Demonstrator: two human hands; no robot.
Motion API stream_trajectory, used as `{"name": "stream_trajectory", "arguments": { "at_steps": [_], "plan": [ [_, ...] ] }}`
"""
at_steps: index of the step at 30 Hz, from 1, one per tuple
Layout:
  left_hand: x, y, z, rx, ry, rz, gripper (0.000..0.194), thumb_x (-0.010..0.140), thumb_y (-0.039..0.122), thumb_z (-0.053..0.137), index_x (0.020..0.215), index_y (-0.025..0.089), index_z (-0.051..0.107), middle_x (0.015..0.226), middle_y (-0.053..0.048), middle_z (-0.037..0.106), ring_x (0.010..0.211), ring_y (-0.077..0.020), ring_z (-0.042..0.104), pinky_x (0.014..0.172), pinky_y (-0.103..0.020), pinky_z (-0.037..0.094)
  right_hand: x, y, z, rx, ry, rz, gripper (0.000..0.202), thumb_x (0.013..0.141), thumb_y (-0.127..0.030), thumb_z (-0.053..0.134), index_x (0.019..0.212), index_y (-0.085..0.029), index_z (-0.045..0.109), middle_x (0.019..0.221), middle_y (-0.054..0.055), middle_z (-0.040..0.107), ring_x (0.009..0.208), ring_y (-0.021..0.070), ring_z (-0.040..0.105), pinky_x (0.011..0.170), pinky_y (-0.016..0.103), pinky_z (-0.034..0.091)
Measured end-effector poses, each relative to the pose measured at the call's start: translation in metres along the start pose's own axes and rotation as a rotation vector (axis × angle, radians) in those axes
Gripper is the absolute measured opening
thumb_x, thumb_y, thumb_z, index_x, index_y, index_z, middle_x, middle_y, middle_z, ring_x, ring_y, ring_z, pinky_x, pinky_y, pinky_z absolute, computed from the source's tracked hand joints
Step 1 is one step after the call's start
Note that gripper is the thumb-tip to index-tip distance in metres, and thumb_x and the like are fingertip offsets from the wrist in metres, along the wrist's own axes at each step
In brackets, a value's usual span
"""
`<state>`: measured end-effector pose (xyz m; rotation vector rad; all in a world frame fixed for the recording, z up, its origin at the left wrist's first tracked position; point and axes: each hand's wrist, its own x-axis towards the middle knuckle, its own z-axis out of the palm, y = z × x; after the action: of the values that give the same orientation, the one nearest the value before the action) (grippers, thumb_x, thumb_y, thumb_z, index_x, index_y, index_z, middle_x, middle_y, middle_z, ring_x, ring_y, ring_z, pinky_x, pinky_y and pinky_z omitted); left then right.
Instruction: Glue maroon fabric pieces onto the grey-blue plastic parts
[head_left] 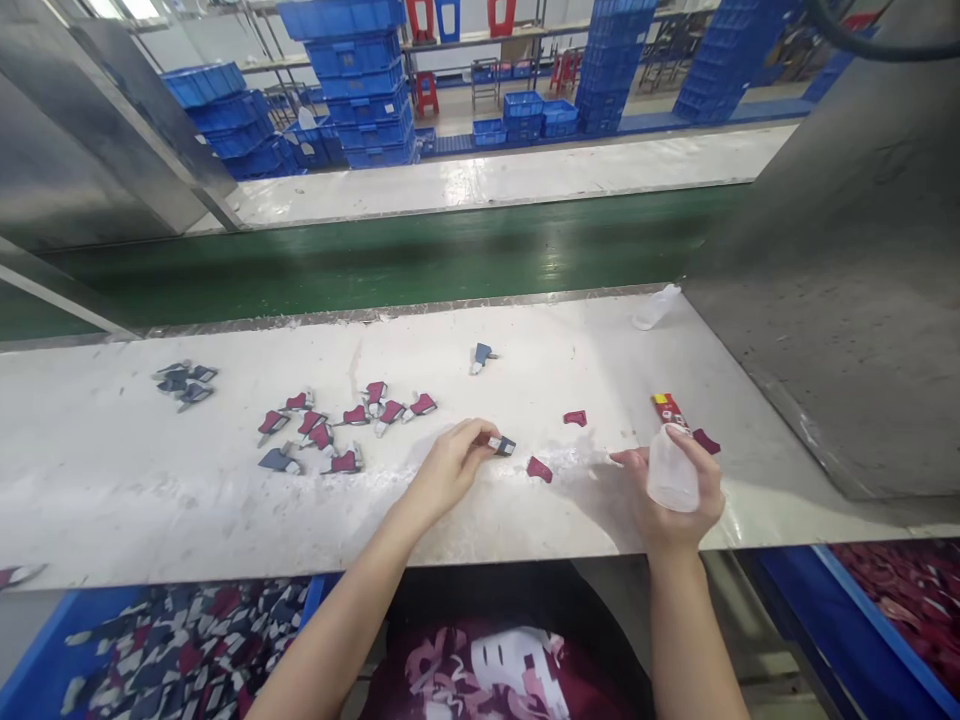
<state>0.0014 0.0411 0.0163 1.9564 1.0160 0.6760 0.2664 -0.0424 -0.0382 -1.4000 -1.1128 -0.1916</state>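
A small dark part (504,446) sits at the fingertips of the left hand (451,465), pinched between thumb and fingers. Just right of those fingertips lies a maroon piece (539,469), with a second maroon piece (575,418) farther right and beyond. The right hand (679,524) curls its fingers around a translucent container (673,472); a red packet (666,408) lies just past them. Maroon-and-grey parts (320,434) lie scattered left of the left fingers.

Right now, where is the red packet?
In the head view, the red packet lies right of centre on the worktop, just beyond the right hand and translucent container, left of a maroon piece.
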Motion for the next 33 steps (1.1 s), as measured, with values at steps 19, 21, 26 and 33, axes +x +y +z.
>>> {"name": "stream_trajectory", "arguments": {
  "at_steps": [19,21,26,33],
  "plan": [
    [-0.025,-0.016,0.021,0.122,0.26,-0.086,0.015,0.09,0.016,0.066,0.103,0.023,0.071,0.1,-0.004,0.075,0.094,-0.0232,0.064,0.083,-0.036,0.051,-0.024,-0.089,0.05,0.05,-0.201,-0.041,0.016,0.081,-0.03,0.075,0.094,-0.02,0.072,0.076,0.004,0.075,0.058,0.0194,0.07,0.051,0.03,0.057],
    [-0.026,-0.017,0.02,0.113,0.273,-0.092,0.018,0.09,0.014,0.064,0.104,0.023,0.071,0.1,-0.004,0.076,0.095,-0.0233,0.064,0.085,-0.037,0.051,-0.024,-0.089,0.052,0.051,-0.207,-0.06,0.014,0.082,-0.028,0.074,0.093,-0.02,0.072,0.076,0.005,0.075,0.058,0.0193,0.07,0.051,0.03,0.057],
    [-0.025,-0.019,0.023,0.127,0.286,-0.081,0.023,0.089,0.008,0.062,0.105,0.022,0.072,0.101,-0.003,0.076,0.097,-0.0226,0.064,0.088,-0.037,0.051,-0.025,-0.087,0.056,0.038,-0.227,-0.049,0.013,0.083,-0.027,0.073,0.095,-0.02,0.071,0.078,0.005,0.075,0.06,0.0183,0.07,0.052,0.029,0.057],
    [-0.025,-0.02,0.022,0.135,0.276,-0.079,0.025,0.089,0.008,0.06,0.105,0.023,0.072,0.101,-0.003,0.076,0.096,-0.0225,0.065,0.086,-0.036,0.051,-0.023,-0.086,0.058,0.042,-0.249,-0.057,0.014,0.083,-0.025,0.075,0.095,-0.018,0.072,0.077,0.005,0.075,0.059,0.0166,0.069,0.053,0.027,0.055]
  ]
}}
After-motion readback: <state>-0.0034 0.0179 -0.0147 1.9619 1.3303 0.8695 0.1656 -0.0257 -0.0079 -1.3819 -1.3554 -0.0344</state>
